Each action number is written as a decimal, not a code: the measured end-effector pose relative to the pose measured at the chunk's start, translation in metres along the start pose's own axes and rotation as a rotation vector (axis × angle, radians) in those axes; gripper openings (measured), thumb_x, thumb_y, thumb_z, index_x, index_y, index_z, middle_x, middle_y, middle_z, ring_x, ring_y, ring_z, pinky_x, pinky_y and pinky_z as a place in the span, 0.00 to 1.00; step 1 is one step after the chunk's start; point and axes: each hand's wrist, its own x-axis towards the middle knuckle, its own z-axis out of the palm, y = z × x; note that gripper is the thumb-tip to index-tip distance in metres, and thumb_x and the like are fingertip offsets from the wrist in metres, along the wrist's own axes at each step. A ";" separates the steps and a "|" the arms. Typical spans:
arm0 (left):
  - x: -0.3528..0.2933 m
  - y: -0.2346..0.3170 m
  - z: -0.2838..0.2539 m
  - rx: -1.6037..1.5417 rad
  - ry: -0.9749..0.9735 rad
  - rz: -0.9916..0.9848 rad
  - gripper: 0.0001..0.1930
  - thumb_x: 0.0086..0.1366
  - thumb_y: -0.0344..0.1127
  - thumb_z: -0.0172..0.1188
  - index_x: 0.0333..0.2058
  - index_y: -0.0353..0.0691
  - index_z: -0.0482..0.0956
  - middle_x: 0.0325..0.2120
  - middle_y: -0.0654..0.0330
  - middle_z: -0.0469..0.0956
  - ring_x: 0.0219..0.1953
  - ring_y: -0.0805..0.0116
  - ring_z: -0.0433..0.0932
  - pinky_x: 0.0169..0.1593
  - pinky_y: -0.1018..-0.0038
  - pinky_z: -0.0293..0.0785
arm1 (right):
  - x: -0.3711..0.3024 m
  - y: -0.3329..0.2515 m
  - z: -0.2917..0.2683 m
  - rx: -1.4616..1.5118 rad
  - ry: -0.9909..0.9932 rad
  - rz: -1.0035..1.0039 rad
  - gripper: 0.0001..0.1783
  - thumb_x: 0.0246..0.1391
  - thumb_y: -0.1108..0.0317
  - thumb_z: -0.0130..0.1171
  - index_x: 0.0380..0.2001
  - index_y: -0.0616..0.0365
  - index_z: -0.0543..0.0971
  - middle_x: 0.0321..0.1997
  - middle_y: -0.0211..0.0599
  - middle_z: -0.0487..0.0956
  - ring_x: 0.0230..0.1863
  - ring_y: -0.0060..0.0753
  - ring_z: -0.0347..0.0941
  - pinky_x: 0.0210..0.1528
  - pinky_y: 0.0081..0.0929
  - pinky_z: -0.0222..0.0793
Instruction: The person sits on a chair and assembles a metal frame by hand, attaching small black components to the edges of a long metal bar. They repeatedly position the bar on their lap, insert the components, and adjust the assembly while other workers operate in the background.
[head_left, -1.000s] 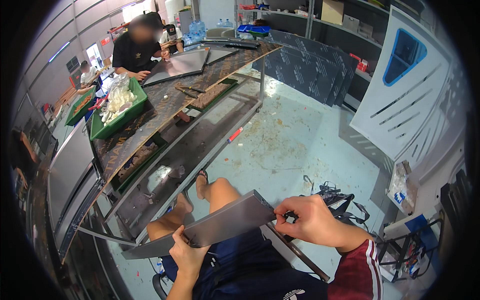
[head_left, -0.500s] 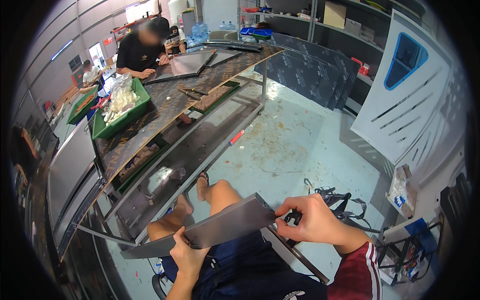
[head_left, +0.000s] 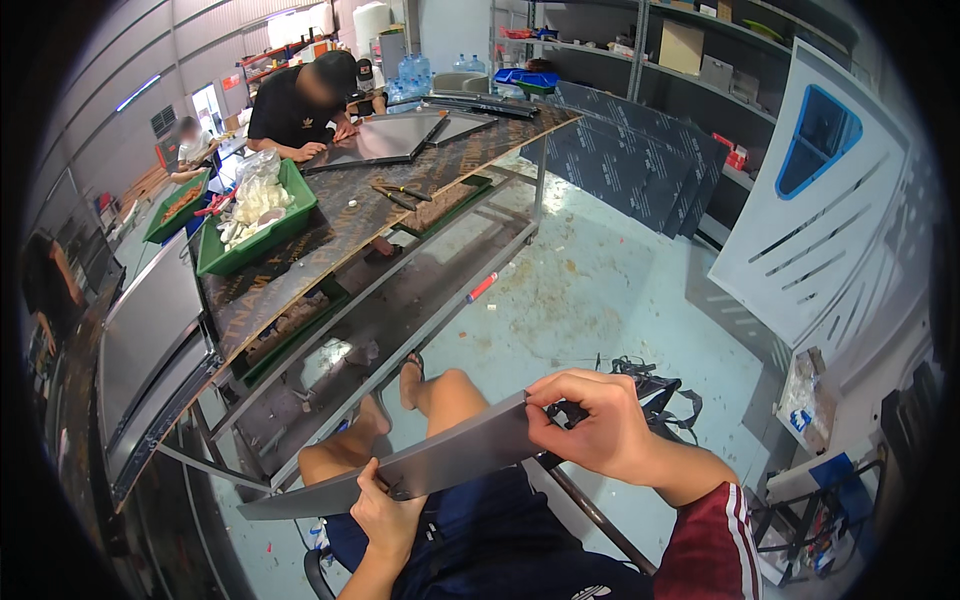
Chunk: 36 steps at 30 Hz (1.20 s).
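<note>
A long, narrow grey metal panel (head_left: 455, 450) lies slanted above my lap, its right end raised higher than its left. My left hand (head_left: 385, 515) grips the panel near its lower left part, with the thumb on the upper edge. At the right end, my right hand (head_left: 590, 420) is closed in a pinch against the panel's corner. A small black piece (head_left: 570, 413) shows within the curl of its fingers; its shape is mostly hidden. My legs are under the panel.
A workbench (head_left: 300, 290) to the left holds a green tray (head_left: 300, 215) of white pieces, pliers (head_left: 400, 196) and another panel (head_left: 385, 140), over which a person bends. Black straps (head_left: 670, 395) lie on the floor beyond my right hand. A white slotted panel (head_left: 810, 190) stands at the right.
My right hand has moved slightly up and left, from just off the panel's end onto its corner. The panel has tilted a little, and the view has shifted slightly.
</note>
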 end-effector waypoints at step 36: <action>-0.005 0.008 -0.022 -0.082 -0.052 -0.094 0.24 0.53 0.45 0.71 0.44 0.40 0.74 0.29 0.51 0.80 0.31 0.49 0.82 0.33 0.58 0.78 | -0.003 0.000 0.009 -0.117 0.035 0.015 0.06 0.41 0.74 0.68 0.24 0.64 0.81 0.24 0.40 0.82 0.26 0.32 0.78 0.32 0.26 0.71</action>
